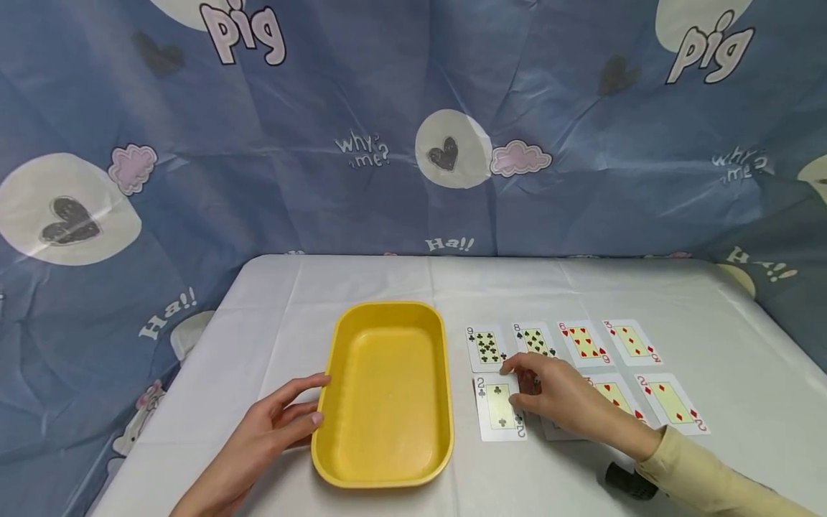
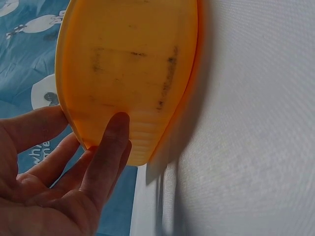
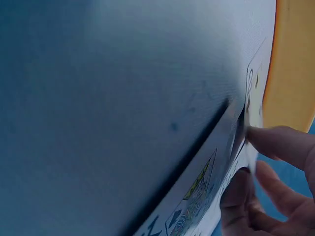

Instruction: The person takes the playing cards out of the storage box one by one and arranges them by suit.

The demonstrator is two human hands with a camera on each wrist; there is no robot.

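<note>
My right hand (image 1: 549,391) pinches the right edge of a two of clubs (image 1: 499,413) between thumb and fingers. In the right wrist view that card (image 3: 253,105) stands tilted at the fingertips, beside a picture card (image 3: 194,196) mostly hidden under the hand in the head view. My left hand (image 1: 271,424) rests its spread fingers and thumb against the left side of a yellow plastic tray (image 1: 321,402). The left wrist view shows the fingers (image 2: 115,132) touching the tray's scuffed outer wall (image 2: 128,73). Nothing lies in the tray.
Behind the right hand lies a row of a nine of clubs (image 1: 486,348), an eight (image 1: 535,339), a six of hearts (image 1: 583,345) and a three of diamonds (image 1: 632,342). A two of diamonds (image 1: 672,403) lies right of the hand. A black object (image 1: 629,481) sits by the right sleeve.
</note>
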